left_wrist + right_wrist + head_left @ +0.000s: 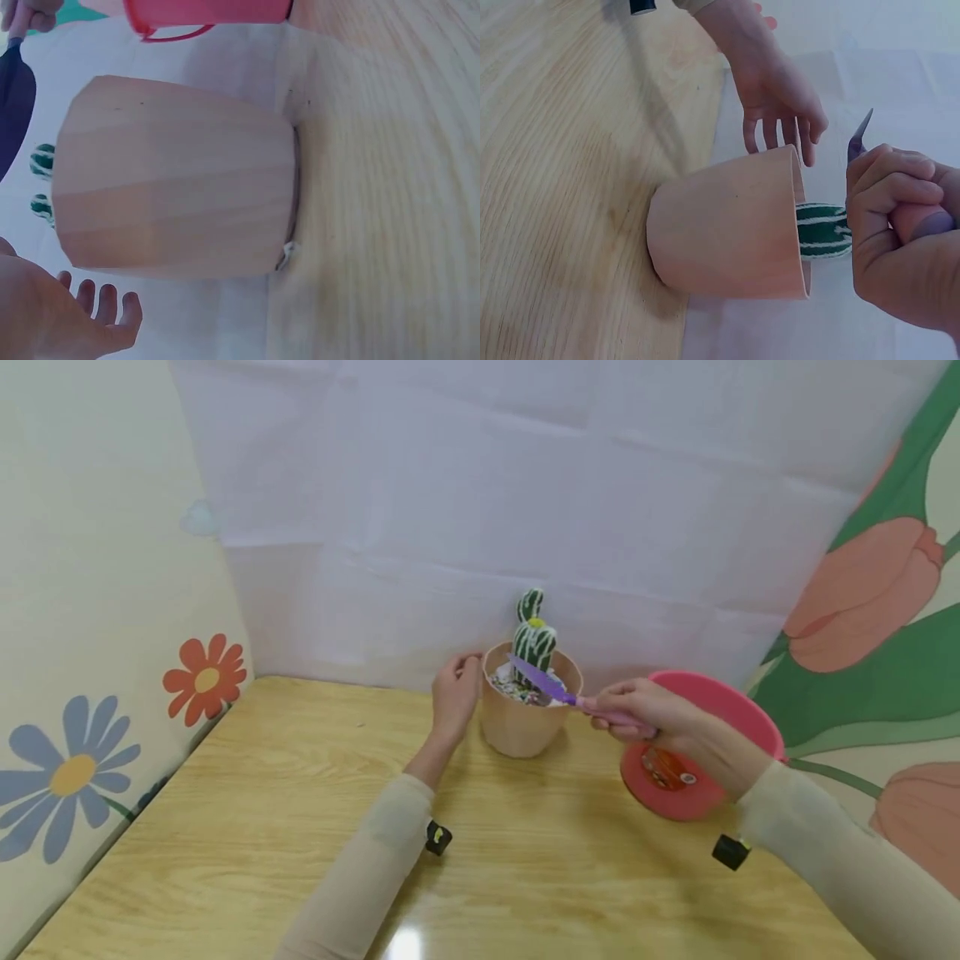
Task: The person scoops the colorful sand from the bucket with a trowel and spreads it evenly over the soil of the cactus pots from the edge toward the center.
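A peach-coloured plant pot [521,731] stands upright on the table, with a green, white-striped cactus [534,645] in it. Pale, speckled material [504,683] lies around the cactus base. My right hand [645,706] grips the pink handle of a small garden trowel, whose purple blade [542,679] is over the pot's mouth, in front of the cactus. Beside the pot's left side is my left hand [455,693]. In the right wrist view the fingers of that left hand [780,94] extend near the rim, holding nothing; whether they touch the pot I cannot tell.
A pink bucket [678,802] with an orange label stands right of the pot, partly behind my right forearm. The wooden table [247,827] meets a white cloth [450,485] hanging at the back. Painted flowers cover both side walls.
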`<state>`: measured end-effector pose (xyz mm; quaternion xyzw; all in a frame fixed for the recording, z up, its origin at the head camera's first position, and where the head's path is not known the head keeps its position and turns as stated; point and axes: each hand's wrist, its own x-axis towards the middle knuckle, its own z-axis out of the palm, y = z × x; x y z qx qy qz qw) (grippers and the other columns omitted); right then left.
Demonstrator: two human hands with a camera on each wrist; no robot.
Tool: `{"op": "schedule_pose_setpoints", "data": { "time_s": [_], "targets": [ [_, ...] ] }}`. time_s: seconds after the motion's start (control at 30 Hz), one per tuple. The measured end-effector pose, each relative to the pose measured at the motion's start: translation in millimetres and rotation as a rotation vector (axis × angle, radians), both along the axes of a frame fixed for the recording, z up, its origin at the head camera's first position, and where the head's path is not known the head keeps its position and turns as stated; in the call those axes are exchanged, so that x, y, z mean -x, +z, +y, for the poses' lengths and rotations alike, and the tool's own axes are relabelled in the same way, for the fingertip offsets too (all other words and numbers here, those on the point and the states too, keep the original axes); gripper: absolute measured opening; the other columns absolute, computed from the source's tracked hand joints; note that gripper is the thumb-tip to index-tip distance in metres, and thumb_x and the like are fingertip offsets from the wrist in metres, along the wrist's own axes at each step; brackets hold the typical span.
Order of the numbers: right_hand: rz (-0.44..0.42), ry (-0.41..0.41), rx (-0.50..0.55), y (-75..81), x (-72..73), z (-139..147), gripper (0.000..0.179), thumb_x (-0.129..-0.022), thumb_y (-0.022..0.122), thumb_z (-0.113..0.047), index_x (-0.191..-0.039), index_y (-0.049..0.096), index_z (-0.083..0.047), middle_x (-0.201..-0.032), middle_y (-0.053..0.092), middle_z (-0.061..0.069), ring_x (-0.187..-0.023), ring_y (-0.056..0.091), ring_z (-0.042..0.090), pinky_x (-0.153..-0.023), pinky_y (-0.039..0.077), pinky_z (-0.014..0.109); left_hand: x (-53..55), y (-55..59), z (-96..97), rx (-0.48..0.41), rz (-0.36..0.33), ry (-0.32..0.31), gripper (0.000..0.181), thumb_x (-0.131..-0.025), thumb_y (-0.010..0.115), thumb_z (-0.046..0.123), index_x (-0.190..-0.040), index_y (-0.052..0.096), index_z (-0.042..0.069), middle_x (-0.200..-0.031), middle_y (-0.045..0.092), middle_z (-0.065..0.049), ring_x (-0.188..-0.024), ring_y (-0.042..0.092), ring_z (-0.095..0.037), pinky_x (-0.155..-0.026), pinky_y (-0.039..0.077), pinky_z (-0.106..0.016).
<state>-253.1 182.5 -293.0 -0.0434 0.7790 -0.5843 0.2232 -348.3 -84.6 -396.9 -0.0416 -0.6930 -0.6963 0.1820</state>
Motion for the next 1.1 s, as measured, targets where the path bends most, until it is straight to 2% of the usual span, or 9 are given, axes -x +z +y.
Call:
{"op": "schedule_pose_setpoints", "data": {
  "time_s": [0.1, 0.27, 0.47, 0.6, 0.73, 0.87, 1.0, 1.1],
  "targets": [
    [0.052, -0.025, -0.035, 2.4, -6.4, 7.6, 0.04, -0.095, 0.074, -0.032, -0.1, 0.068, 0.007, -0.074, 0.059, 0.009, -0.045, 0.034, 0.01, -0.04, 0.025, 0.021, -2.6, 6.3, 0.3, 0.0, 0.011, 0.016, 0.037, -0.098, 0.051, 0.026, -0.119, 0.072, 0.005, -0.115, 0.07, -0.009, -0.102, 0.066, -0.025, -0.085, 0.055, -0.042],
    [0.133, -0.031, -0.067, 4.6, -16.0, 21.3, 0.051, -0.094, 0.074, -0.036, -0.094, 0.06, 0.013, -0.061, 0.044, 0.006, -0.046, 0.031, 0.014, -0.043, 0.022, 0.026, -6.9, 14.4, -0.6, 0.005, 0.039, 0.052, 0.032, -0.097, 0.052, 0.022, -0.117, 0.071, 0.006, -0.114, 0.068, -0.01, -0.103, 0.064, -0.025, -0.085, 0.055, -0.041],
    [0.241, -0.053, -0.176, 7.4, -27.3, 44.7, 0.047, -0.093, 0.075, -0.041, -0.086, 0.057, 0.003, -0.057, 0.037, 0.005, -0.048, 0.03, 0.017, -0.046, 0.022, 0.037, -13.7, 23.7, 2.0, 0.023, 0.11, 0.058, 0.028, -0.1, 0.054, 0.022, -0.117, 0.07, 0.007, -0.116, 0.066, -0.009, -0.107, 0.061, -0.024, -0.089, 0.053, -0.042],
    [0.339, -0.048, -0.267, 10.0, -35.9, 62.2, 0.042, -0.095, 0.073, -0.04, -0.096, 0.064, 0.001, -0.057, 0.042, 0.006, -0.048, 0.036, 0.016, -0.042, 0.029, 0.038, -20.1, 29.2, 6.9, 0.05, 0.201, 0.035, 0.027, -0.1, 0.055, 0.021, -0.118, 0.07, 0.006, -0.119, 0.066, -0.008, -0.108, 0.061, -0.023, -0.091, 0.052, -0.041],
    [0.371, -0.08, -0.31, 10.3, -40.7, 79.2, 0.048, -0.094, 0.073, -0.042, -0.108, 0.066, 0.004, -0.062, 0.052, 0.009, -0.05, 0.042, 0.016, -0.043, 0.038, 0.035, -25.1, 32.6, 15.8, 0.067, 0.316, 0.013, 0.025, -0.1, 0.058, 0.019, -0.118, 0.07, 0.006, -0.118, 0.066, -0.007, -0.105, 0.062, -0.021, -0.09, 0.052, -0.039],
    [0.394, -0.151, -0.316, 9.7, -46.5, 97.0, 0.049, -0.094, 0.073, -0.043, -0.109, 0.066, 0.003, -0.067, 0.058, 0.01, -0.051, 0.045, 0.016, -0.044, 0.041, 0.035, -34.7, 33.0, 28.5, 0.068, 0.407, -0.07, 0.025, -0.101, 0.059, 0.02, -0.12, 0.07, 0.006, -0.117, 0.067, -0.005, -0.103, 0.064, -0.019, -0.088, 0.054, -0.039],
    [0.442, -0.205, -0.335, 8.4, -52.1, 117.2, 0.047, -0.095, 0.071, -0.043, -0.109, 0.065, 0.002, -0.067, 0.059, 0.014, -0.05, 0.045, 0.016, -0.042, 0.042, 0.035, -52.6, 37.0, 46.8, 0.078, 0.433, -0.191, 0.026, -0.101, 0.059, 0.018, -0.122, 0.068, 0.005, -0.116, 0.068, -0.007, -0.098, 0.065, -0.021, -0.084, 0.056, -0.039],
    [0.442, -0.236, -0.355, 6.7, -55.6, 131.9, 0.048, -0.096, 0.07, -0.045, -0.11, 0.065, 0.001, -0.069, 0.061, 0.015, -0.05, 0.046, 0.016, -0.042, 0.043, 0.036, -66.3, 38.2, 66.1, 0.081, 0.428, -0.277, 0.025, -0.1, 0.06, 0.014, -0.121, 0.068, 0.003, -0.115, 0.069, -0.009, -0.096, 0.066, -0.024, -0.083, 0.057, -0.037]
  ]
}}
